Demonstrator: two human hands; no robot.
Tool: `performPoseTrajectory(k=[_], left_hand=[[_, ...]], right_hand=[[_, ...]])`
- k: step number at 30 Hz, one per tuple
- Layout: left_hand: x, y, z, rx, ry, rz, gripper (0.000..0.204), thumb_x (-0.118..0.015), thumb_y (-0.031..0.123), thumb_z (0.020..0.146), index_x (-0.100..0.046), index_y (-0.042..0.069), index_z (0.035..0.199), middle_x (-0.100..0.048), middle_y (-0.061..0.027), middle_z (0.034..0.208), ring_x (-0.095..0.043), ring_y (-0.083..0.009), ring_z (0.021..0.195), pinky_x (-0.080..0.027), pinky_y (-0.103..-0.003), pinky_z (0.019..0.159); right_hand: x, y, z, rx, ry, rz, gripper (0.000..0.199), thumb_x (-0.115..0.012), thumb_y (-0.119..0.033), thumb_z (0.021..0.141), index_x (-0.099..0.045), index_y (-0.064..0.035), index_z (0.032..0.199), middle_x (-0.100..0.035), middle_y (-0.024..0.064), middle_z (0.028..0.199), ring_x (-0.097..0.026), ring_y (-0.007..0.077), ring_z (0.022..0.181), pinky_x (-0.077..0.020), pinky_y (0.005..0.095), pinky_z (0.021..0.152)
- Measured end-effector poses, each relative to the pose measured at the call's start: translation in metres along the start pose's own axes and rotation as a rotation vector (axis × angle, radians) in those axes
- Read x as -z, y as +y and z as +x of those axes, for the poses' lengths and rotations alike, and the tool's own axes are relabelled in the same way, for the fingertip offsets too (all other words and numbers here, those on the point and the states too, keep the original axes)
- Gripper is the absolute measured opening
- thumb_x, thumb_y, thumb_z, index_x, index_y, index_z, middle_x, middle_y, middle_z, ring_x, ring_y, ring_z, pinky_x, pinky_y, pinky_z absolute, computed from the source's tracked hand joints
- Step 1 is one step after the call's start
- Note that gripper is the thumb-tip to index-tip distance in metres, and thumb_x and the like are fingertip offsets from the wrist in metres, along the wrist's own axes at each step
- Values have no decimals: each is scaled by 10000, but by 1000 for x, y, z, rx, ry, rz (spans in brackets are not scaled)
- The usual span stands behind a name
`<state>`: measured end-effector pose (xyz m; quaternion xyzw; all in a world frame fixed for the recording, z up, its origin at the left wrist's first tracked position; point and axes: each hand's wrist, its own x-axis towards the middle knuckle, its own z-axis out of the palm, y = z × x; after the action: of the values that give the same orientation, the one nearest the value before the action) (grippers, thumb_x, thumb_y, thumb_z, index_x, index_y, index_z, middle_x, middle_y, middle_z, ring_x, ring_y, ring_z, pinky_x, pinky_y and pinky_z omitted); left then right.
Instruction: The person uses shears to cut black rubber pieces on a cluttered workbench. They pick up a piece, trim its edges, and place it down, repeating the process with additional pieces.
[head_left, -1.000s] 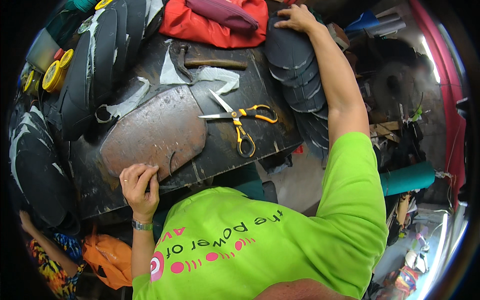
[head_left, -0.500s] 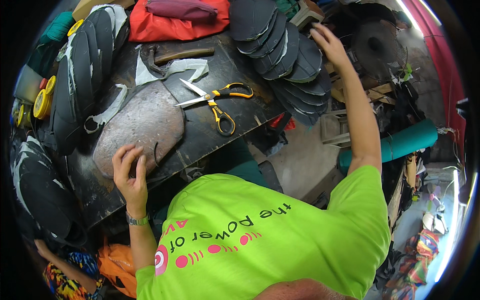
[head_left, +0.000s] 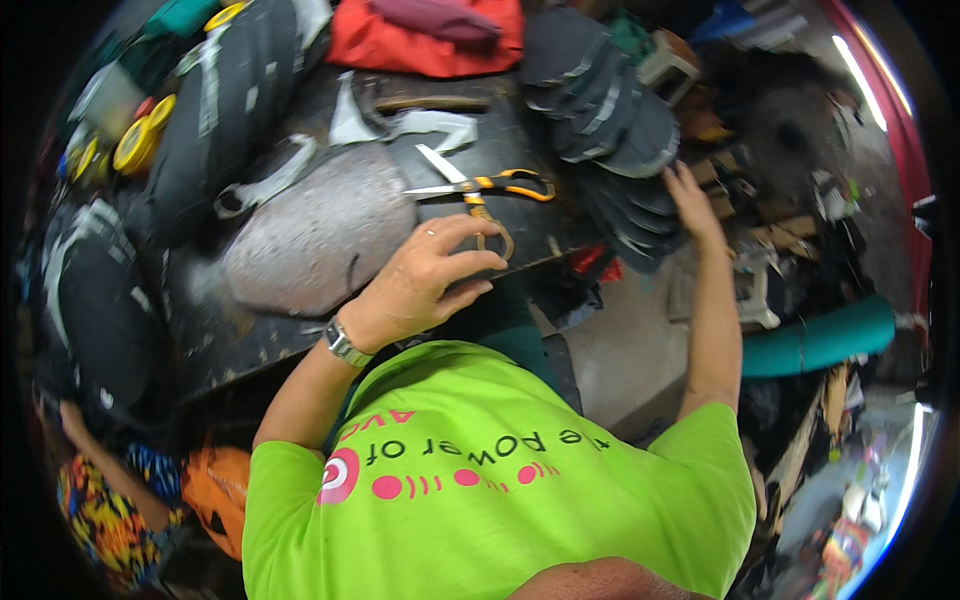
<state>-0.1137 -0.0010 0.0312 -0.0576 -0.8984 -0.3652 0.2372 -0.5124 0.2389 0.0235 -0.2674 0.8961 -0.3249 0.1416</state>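
Observation:
My left hand (head_left: 425, 275) reaches across the table's near edge. Its fingers are apart and partly curled, beside and partly over the lower loop of the orange-and-black scissors (head_left: 466, 187). The scissors lie with their blades spread, tips toward a grey, rounded stone-like slab (head_left: 320, 235). My right hand (head_left: 695, 205) has its fingers stretched out along the right edge of an overlapping stack of dark, rounded padded pieces (head_left: 630, 130). Some blur hides whether those fingertips press on the pieces.
White fabric scraps (head_left: 435, 127) and a wooden-handled tool (head_left: 430, 103) lie beyond the slab. More dark pieces (head_left: 225, 120) line the table's left side. A red bag (head_left: 420, 45) is at the back. Another person's arm (head_left: 115, 465) shows at lower left.
My left hand has moved right, from the slab's near edge to the scissors' handle. My right hand has come nearer along the stack's edge. The whole view has shifted.

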Motion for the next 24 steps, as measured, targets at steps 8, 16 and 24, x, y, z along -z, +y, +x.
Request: performPoseTrajectory(k=[8,16,24], left_hand=[[64,-3,-97,424,398,147,194,-713,40,824,-716,53,1018,-685,-105,1056,-667,-295,974,-519,-364,860],[76,5,-125,531,433,222,187,-702,-5,824,-723,27,1007,-693,-124,1028,-681,-264,963,-521,-326,849],[57,-14,-71,395,324,-6,235,-716,69,839,-722,44,1073,-623,-133,1241,-608,-268,1143,-468,-352,968]], right_hand=[[-35,-140,-32,603,354,428,344,-694,-120,887,-649,-57,1222,-651,123,1095,-607,264,1079,-464,356,940],[-65,-186,-40,883,580,-271,314,-739,-267,845,-712,-58,1079,-676,133,1102,-604,317,1060,-421,412,970],[41,-53,12,181,445,-7,510,-670,-520,889,-706,-82,1148,-681,89,1023,-635,222,982,-476,356,846]])
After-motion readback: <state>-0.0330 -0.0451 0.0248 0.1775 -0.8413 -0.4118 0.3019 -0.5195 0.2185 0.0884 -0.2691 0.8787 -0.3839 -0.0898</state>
